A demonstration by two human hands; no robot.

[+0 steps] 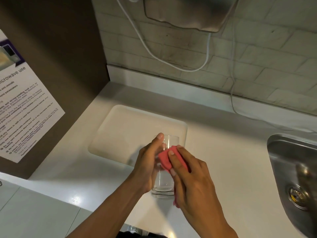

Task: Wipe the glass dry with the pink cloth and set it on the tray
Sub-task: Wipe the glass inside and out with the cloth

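Upright, the glass sits between left hand and cloth-pressing right fingers.

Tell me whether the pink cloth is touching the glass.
Touching. The head view shows the right hand pressing the pink cloth flat against the glass.

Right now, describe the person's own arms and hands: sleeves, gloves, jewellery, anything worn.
Both forearms are bare to the bottom edge of the picture: no sleeves show. The left hand and right hand wear no gloves; no rings, watch or bracelets are visible. The fingernails are short and unpainted.
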